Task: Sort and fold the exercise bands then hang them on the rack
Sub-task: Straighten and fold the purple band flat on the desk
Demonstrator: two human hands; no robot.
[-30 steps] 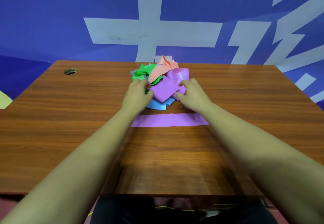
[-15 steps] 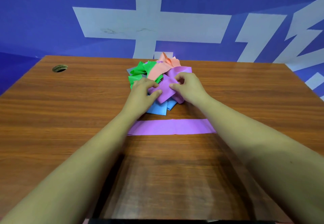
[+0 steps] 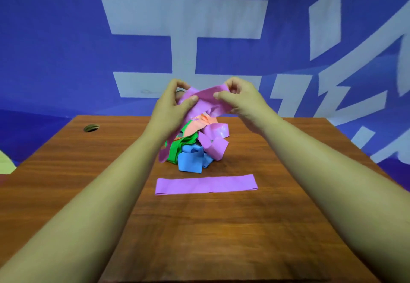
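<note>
Raised off the pile (image 3: 192, 149), the purple band (image 3: 205, 96) runs sideways. Both the left hand (image 3: 172, 105) and right hand (image 3: 243, 98) pinch it.

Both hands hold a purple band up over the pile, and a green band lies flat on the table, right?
Not green: in the head view the flat band is purple. The left hand and right hand do hold a purple band over the pile.

band pile (image 3: 193, 149) mid-table, flat band (image 3: 206, 184) nearer; flanks open
</note>
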